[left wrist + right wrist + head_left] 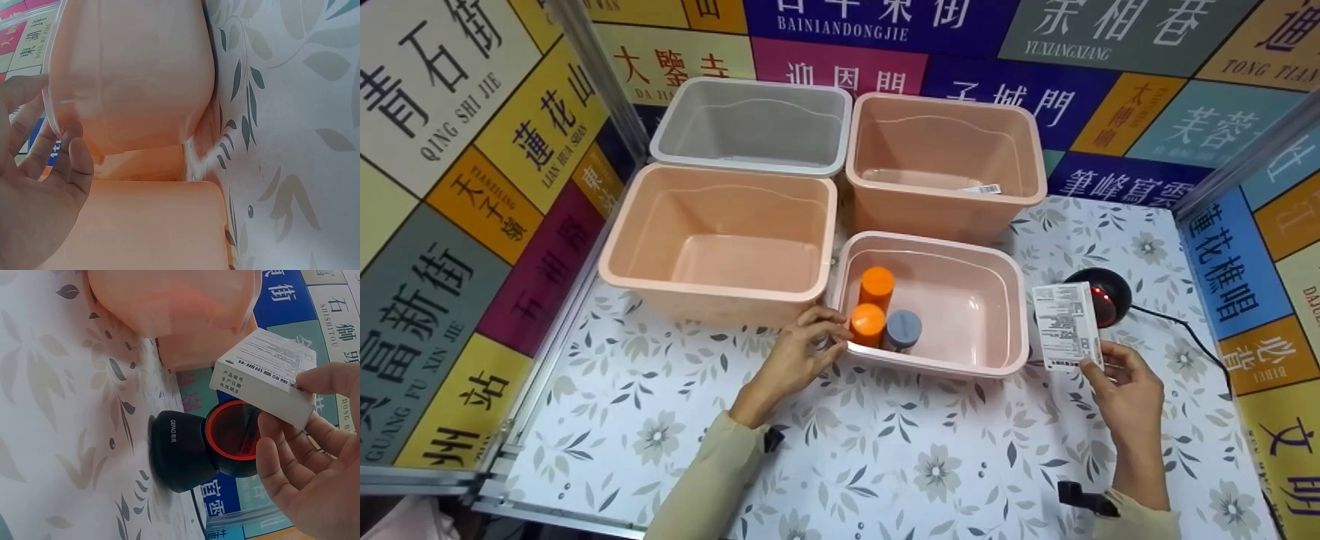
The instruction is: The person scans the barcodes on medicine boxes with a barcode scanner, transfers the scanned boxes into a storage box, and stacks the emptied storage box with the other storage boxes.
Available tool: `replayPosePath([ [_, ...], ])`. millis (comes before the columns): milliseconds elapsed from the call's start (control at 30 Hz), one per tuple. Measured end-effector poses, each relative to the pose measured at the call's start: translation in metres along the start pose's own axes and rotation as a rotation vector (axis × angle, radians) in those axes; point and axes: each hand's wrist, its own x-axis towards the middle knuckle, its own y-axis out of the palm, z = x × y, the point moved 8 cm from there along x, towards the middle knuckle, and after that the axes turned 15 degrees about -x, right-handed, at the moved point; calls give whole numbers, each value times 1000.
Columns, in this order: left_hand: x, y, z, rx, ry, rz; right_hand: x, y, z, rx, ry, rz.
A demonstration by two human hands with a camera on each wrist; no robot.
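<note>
Between thumb and fingers, my right hand (pixel 1129 390) pinches a small white medicine box (pixel 1066 326) by its near corner. Dense printed text covers its broad face, and the right wrist view shows more print on a narrow side (pixel 236 385). The box is held up beside a black desktop barcode scanner (pixel 180 450) whose round window has a glowing red ring. My left hand (pixel 799 352) grips the rim of the front pink bin (pixel 1012 315) at its near left corner. Inside that bin stand two orange-capped containers (pixel 877 285) and one with a grey-blue cap (pixel 904 328).
Left of the pink bin stands a peach bin (pixel 720 292). Behind are a grey bin (pixel 750 161) and another peach bin (pixel 945 214) with a white item (pixel 982 189) inside. The scanner's cable (pixel 1185 330) runs right across the flower-patterned table (pixel 930 465). Printed panels enclose the table.
</note>
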Motion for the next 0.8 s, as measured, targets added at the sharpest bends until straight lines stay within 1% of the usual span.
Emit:
replayPosePath([
  [133,0,0,0,1,9,-3,0,2,-3,7,4,-1],
  [267,0,0,-1,11,17,-8,-2,5,-8,-14,16,7],
  [633,0,0,0,4,-1,-6,-2,11,-23,-113,105,65],
  [800,0,0,1,-1,-5,-5,-3,11,-26,-169,122,87],
])
